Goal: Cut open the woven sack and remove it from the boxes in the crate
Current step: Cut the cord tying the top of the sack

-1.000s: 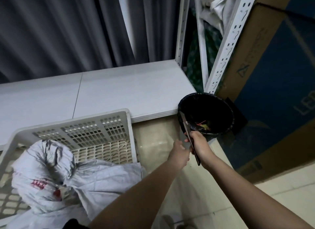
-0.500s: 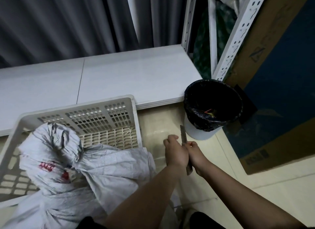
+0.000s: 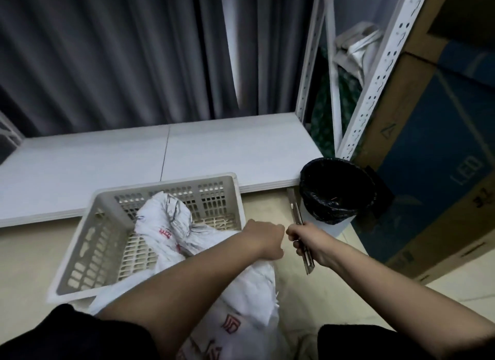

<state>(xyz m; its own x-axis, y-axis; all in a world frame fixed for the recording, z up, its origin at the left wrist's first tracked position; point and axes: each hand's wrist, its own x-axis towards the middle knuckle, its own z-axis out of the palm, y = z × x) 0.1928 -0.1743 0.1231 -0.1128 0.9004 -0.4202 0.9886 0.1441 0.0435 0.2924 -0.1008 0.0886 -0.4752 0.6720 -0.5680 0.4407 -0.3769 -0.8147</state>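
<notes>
- Sack [image 3: 171, 225]: white woven, with red print, crumpled. I see it lying partly inside a pale slotted plastic crate [image 3: 107, 220] on the floor, its lower part spilling over the crate's near edge toward my legs.
- Boxes are not visible to me; the sack covers whatever is in the crate.
- My left hand [image 3: 266, 239] is curled into a loose fist above the crate's right corner. I cannot tell whether it holds anything.
- My right hand [image 3: 310, 243] is clamped round a slim metal utility knife [image 3: 301, 231], which points away from me, toward the bin, with its rear end sticking out below my wrist.
- Both hands are close together, nearly touching, just right of the crate.
- A small bin [image 3: 337, 191] with a black liner stands on the floor beyond my right hand.
- A low white platform [image 3: 166, 156] runs behind the crate, with grey curtains [image 3: 120, 51] above it.
- A white metal rack [image 3: 375, 73] and a large cardboard box [image 3: 439, 145] printed "LED" stand at right.
</notes>
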